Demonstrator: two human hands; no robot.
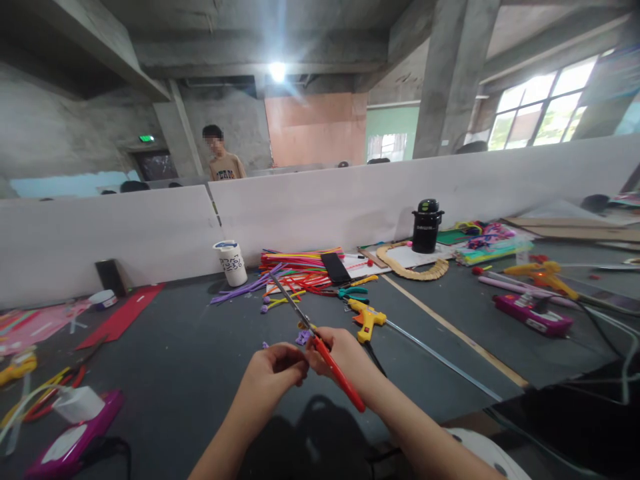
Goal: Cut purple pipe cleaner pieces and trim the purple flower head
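My right hand (345, 360) is closed around red-handled scissors (330, 363), whose long blades point up and to the left over the table. Close beside it, my left hand (273, 373) has its fingers curled and pinched together near the right fingertips. Whatever may be between those fingers is too small or hidden to name. Just beyond both hands lie small purple pieces (302, 337). Farther back are purple pipe cleaners (245, 285) and yellow stems with purple ends (287, 300). A yellow hot glue gun (367, 320) rests right of the scissors.
Teal-handled pliers (353, 293), a black phone (335, 268) and a white cup (233, 263) stand or lie toward the white partition (310, 213). A black flask (426, 227) is at back right. Purple power strips (533, 313) lie at both sides. A person (223, 160) stands beyond.
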